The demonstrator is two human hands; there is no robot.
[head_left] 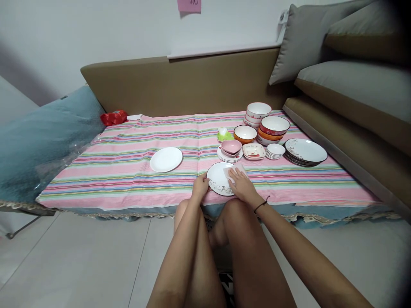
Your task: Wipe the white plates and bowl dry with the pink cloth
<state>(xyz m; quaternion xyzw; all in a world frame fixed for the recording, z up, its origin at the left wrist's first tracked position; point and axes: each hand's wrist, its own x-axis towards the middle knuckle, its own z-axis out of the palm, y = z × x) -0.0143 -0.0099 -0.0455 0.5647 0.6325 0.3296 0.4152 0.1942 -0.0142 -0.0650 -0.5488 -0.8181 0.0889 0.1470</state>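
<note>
A white plate (216, 174) with a dark rim and a brown floral pattern lies tilted slightly at the near edge of the bed, in front of my knees. My left hand (201, 186) grips its left rim, thumb on top and the other fingers mostly hidden. On the plate's right side, my right hand (241, 184) holds a thin pale cloth (243, 170) under its fingers, pressed against the plate. Part of the cloth sticks out past the rim. A plain white plate (166, 159) lies to the left, apart from both hands.
Beyond the plate are stacked bowls (258, 108), an orange bowl (245, 134), pink dishes (231, 147), a square dish (254, 151), small white saucers (275, 150) and a green dish (224, 134). Patterned plates (306, 150) are stacked right, beside cushions (356, 87). A striped cloth (128, 179) covers the bed.
</note>
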